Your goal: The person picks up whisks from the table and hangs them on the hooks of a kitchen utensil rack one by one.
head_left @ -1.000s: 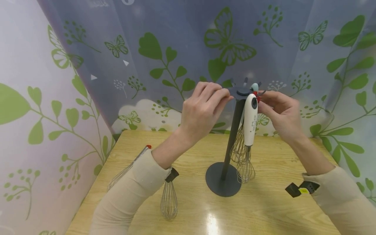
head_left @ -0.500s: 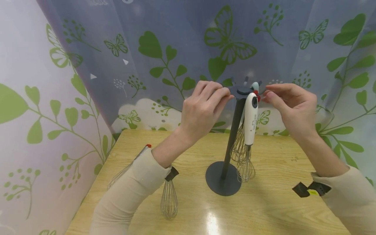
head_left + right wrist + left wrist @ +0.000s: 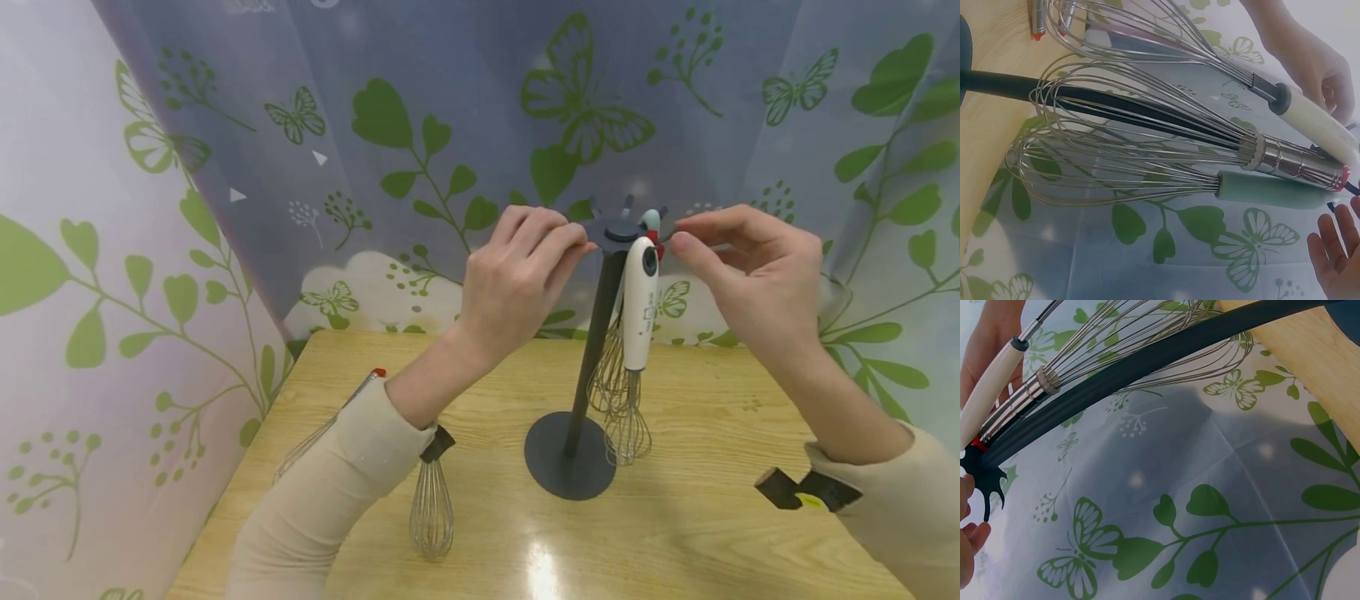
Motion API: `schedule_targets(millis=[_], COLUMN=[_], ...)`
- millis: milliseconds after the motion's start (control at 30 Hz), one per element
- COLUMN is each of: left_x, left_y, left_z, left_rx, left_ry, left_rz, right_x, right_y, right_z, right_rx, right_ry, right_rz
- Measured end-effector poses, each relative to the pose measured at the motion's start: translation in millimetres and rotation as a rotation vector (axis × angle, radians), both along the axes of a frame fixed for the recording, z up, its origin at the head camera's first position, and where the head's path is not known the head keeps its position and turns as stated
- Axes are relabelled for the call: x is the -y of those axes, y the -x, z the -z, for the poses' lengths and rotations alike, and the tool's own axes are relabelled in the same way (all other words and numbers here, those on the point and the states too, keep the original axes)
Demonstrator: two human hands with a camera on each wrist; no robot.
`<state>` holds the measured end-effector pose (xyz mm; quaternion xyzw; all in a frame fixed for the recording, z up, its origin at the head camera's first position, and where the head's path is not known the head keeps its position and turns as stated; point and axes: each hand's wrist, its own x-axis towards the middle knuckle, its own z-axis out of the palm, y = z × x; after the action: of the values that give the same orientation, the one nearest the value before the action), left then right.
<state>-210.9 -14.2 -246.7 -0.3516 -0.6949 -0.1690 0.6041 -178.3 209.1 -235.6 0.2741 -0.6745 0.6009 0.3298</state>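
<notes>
In the head view my left hand [image 3: 513,279] pinches a hook at the left edge of the dark utensil stand's top [image 3: 622,236]. My right hand [image 3: 768,275] is raised at the stand's right, thumb and forefinger beside a hook tip; in the right wrist view its fingers [image 3: 1329,244] are spread and hold no whisk. From the stand hang a white-handled whisk [image 3: 640,308], a steel-handled whisk [image 3: 1297,164] with a red end, and a green-handled whisk [image 3: 1272,189]. Their wire loops point down beside the pole [image 3: 592,358].
On the wooden table [image 3: 697,500], a whisk [image 3: 360,392] with a red end lies at the left, partly behind my left sleeve. Another whisk [image 3: 431,512] lies nearer, its handle hidden. The stand's round base [image 3: 566,475] rests mid-table. Patterned cloth [image 3: 450,108] hangs behind.
My right hand has let go near the red end at the hanging whisks and drawn back to the right. The left hand keeps its hold on the stand, and the hanging whisks look unmoved.
</notes>
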Motion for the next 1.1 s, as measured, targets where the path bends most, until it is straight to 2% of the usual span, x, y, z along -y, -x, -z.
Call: schedule_targets(millis=[167,300,533,1100], left_x=[0,0,-1,3], left_y=[0.1,0.0,-0.5,-2.9], left_z=[0.2,0.1,-0.2,-1.8], left_rx=[-0.002,-0.003,-0.007,-0.021], left_ry=[-0.002,-0.004,-0.002,0.021], left_rz=[0.002,0.003,0.000,-0.002], right_x=[4,5,2,1], right_y=[-6.8,-8.5,-5.8,0.4], right_z=[-7.3,-11.0,-11.0,-9.1], right_rx=[0.032,0.049,0.047,0.025], right_ry=[-0.154,-0.235,-0.288,-0.352], right_rz=[0.156,0.222,0.263,0.285])
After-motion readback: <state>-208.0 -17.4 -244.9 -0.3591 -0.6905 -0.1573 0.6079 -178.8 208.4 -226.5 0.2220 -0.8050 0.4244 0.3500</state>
